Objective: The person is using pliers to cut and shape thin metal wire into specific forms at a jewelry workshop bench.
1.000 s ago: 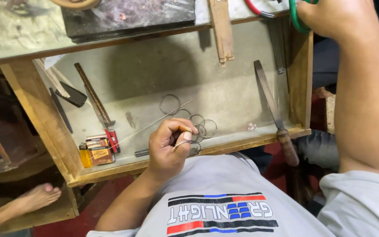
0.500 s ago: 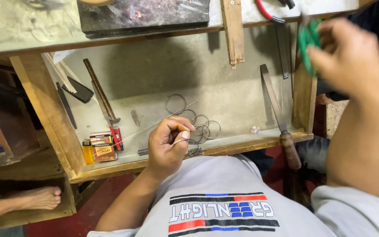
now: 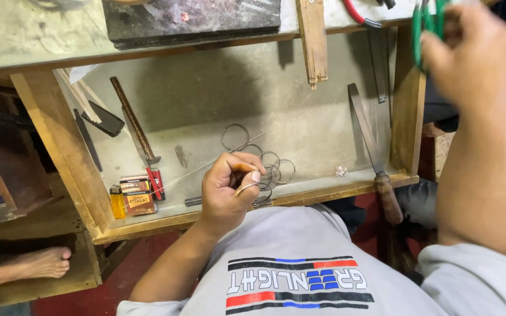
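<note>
Two hands are working over an open wooden drawer (image 3: 54, 152), which is sitting pulled out under a bench top and holding everything else in view. Its pale, stained floor is carrying a long flat file with a brown wooden handle (image 3: 370, 152) lying along the right wall, the handle sticking out past the front edge. A hammer with a dark wound handle (image 3: 133, 126) is lying aslant on the left, just above a small red and gold box (image 3: 134, 197) with a yellow lighter (image 3: 115, 203) touching its left side. Several loose wire rings (image 3: 265, 158) are lying clustered near the middle, overlapping one another, and a thin straight wire (image 3: 206, 165) is running aslant past them.

The right hand (image 3: 469, 52) is raised at the drawer's upper right corner, fingers closed around a tool with green handles (image 3: 426, 26); the picture is blurring there, so the tool's head is not showing.

The left hand (image 3: 226, 193) is hovering at the drawer's front edge, thumb and forefinger pinching a thin silver wire ring (image 3: 247, 188), which is curving out just below the fingertips, close beside the loose rings.
</note>
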